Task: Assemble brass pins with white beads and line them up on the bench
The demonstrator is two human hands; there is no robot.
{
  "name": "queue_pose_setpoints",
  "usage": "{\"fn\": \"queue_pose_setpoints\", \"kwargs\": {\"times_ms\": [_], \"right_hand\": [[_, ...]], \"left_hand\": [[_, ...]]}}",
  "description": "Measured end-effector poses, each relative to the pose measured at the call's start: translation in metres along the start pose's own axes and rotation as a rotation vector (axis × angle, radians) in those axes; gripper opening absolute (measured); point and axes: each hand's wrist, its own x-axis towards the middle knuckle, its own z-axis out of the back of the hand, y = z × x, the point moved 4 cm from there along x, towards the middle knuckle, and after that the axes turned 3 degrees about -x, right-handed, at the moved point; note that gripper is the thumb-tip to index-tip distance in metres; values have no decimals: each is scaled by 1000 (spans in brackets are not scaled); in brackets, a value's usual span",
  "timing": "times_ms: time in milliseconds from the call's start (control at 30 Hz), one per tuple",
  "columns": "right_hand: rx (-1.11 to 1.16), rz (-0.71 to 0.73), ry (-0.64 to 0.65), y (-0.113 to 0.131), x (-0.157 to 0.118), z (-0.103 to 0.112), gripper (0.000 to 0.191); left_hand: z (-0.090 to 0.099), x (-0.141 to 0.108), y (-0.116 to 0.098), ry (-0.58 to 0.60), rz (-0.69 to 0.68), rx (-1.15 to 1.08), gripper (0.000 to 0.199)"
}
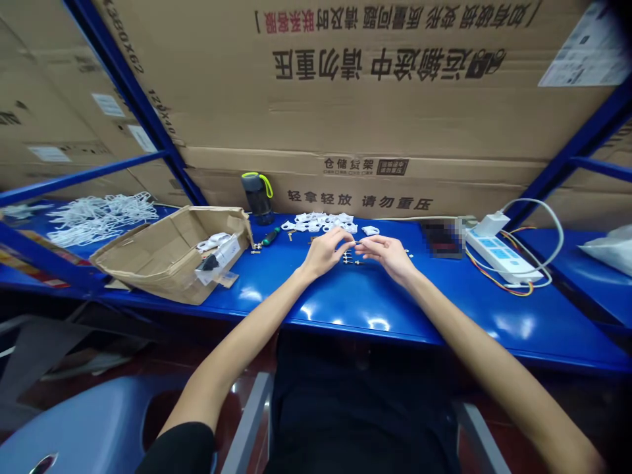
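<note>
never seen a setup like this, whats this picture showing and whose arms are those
This is a single view from a camera worn on a person's head, looking forward and down, so the arms reaching in from below are that person's own. There is no machine, just two bare hands. The left hand and the right hand meet over a small pale piece, held at their fingertips; it is too small to identify. On the blue shelf lie small metal parts, white plastic pieces, an open cardboard box and a power strip.
</note>
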Motion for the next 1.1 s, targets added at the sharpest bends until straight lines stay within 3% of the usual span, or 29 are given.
{"fn": "queue_pose_setpoints", "kwargs": {"times_ms": [400, 1100], "right_hand": [[38, 37, -13, 1, 2, -1, 40], [-186, 169, -57, 10, 2, 3, 44]], "left_hand": [[-2, 0, 3, -34, 75, -115, 24], [-8, 2, 12, -73, 159, -254, 28]]}}
